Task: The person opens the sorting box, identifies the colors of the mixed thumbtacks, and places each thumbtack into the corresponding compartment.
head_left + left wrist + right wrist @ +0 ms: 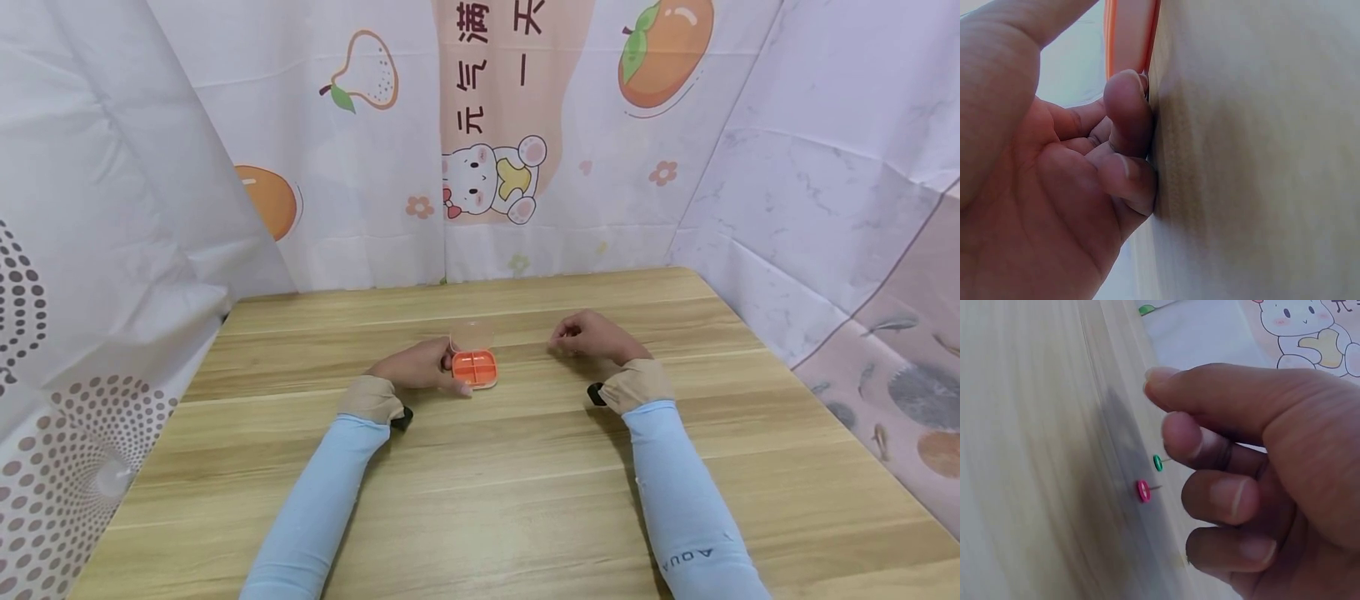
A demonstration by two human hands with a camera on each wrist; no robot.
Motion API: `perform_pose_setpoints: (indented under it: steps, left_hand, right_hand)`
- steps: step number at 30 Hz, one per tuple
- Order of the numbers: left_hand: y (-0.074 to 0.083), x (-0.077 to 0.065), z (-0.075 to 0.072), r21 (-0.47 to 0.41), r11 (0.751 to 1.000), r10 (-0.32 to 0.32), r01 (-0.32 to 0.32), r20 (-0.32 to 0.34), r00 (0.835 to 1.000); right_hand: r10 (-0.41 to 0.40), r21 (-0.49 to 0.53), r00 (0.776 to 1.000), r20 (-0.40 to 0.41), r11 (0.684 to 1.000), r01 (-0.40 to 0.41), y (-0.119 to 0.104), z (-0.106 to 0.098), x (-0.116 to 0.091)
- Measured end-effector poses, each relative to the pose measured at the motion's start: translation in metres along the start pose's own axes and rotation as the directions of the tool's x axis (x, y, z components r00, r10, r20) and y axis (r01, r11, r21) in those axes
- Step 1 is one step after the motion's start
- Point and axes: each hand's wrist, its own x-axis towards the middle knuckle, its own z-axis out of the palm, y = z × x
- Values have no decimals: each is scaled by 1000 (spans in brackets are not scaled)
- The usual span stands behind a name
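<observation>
A small orange pill box (475, 367) with a divided inside sits on the table, its clear lid (472, 336) standing raised at the back. My left hand (429, 367) grips the box from its left side, thumb along the near edge and fingers at the far left corner. In the left wrist view, curled fingers (1129, 112) rest against the table beside the orange wall. To the right of the box, my right hand (592, 335) hovers low with loosely curled fingers and nothing visible in them. Below it are a green thumbtack (1158, 462) and a pink thumbtack (1143, 490), points up.
The wood-grain table (480, 500) reaches back to a hanging printed curtain (360, 167). More curtains hang at the left and right sides. A dark wrist mount (596, 394) shows at the right cuff, another (402, 418) at the left.
</observation>
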Motion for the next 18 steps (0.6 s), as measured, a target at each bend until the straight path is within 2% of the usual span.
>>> perform_pose_setpoints:
  steps: [7,18]
  left_hand:
    - [2,-1,0,10,1000,5,-5,-2,1000]
    - [4,-3,-1,26,1000,14,-14,-8,1000]
  right_hand:
    - [10,-10,1000,18,1000,-9,-1,-7,-8]
    - [45,4,999,10,999,-45,14,-14,-10]
